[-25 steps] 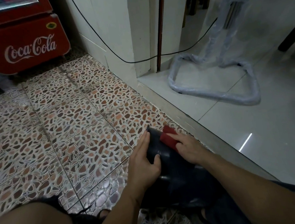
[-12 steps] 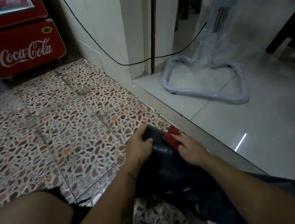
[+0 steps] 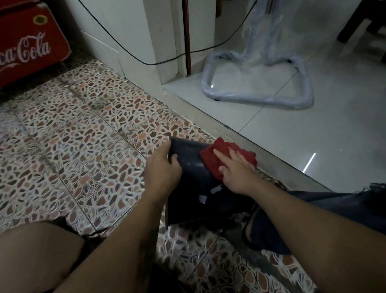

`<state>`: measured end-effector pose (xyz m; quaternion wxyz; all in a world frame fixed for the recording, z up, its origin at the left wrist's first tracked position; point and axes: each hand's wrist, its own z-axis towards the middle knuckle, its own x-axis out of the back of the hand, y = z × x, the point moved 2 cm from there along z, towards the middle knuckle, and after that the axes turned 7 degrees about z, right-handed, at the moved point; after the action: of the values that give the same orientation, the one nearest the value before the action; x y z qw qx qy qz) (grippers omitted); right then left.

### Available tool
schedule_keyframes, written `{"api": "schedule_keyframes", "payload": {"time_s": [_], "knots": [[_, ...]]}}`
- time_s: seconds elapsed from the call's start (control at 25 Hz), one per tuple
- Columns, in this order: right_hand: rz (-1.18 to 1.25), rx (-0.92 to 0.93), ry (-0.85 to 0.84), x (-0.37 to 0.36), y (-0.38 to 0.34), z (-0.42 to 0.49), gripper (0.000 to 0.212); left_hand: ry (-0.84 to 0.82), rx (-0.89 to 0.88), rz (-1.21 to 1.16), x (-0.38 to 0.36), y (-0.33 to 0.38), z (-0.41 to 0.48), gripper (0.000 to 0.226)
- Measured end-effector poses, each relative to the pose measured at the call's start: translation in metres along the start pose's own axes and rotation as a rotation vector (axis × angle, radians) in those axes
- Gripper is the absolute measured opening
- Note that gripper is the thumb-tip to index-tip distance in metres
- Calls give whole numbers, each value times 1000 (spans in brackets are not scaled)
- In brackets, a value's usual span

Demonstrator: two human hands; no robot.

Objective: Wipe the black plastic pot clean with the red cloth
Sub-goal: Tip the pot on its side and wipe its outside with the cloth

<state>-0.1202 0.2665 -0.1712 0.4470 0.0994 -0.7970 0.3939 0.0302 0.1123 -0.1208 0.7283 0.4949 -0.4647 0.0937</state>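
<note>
The black plastic pot (image 3: 192, 169) lies on its side on the patterned floor between my knees, its far end pointing away from me. My left hand (image 3: 164, 171) grips that far end, thumb on top of the pot's wall. The red cloth (image 3: 211, 158) is spread on the pot's upper right side. My right hand (image 3: 236, 168) presses flat on the cloth with fingers stretched out. White scraps of a label (image 3: 208, 194) show on the pot near my right wrist. The pot's near end is hidden by my arms and dark shorts.
A red Coca-Cola cooler (image 3: 15, 44) stands at the far left. A metal threshold strip (image 3: 244, 142) runs diagonally just right of the pot, with glossy white tiles beyond. A plastic-wrapped stand (image 3: 259, 90) and a black cable (image 3: 134, 56) are near the doorway. Dark chair legs (image 3: 374, 21) are at far right.
My right hand has flattened and the cloth is now spread wider over the pot's right side. My left hand has stayed on the far end. The view has shifted slightly right.
</note>
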Motion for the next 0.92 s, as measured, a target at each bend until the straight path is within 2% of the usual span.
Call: {"api": "schedule_keyframes", "payload": {"time_s": [0.12, 0.28, 0.36, 0.44, 0.56, 0.68, 0.8, 0.92], "knots": [[53, -61, 34, 5, -4, 35, 56, 32, -181, 127, -5, -17, -36, 50], [66, -94, 65, 8, -13, 57, 58, 48, -179, 146, -10, -16, -30, 50], [99, -28, 48, 4, -27, 50, 59, 49, -107, 193, -9, 0, -14, 50], [183, 106, 11, -6, -47, 29, 57, 34, 50, 208, -5, 14, 8, 46], [258, 251, 17, -22, -64, -17, 56, 17, 304, 61, -3, 5, 29, 38], [174, 328, 32, -33, -53, -44, 56, -41, 384, -160, -6, -10, 31, 40], [64, 208, -18, -32, -41, -27, 54, -21, 364, -276, 1, -8, 18, 36], [43, -125, -110, -18, -25, 14, 57, 21, 342, -282, 2, -11, -2, 35]]}}
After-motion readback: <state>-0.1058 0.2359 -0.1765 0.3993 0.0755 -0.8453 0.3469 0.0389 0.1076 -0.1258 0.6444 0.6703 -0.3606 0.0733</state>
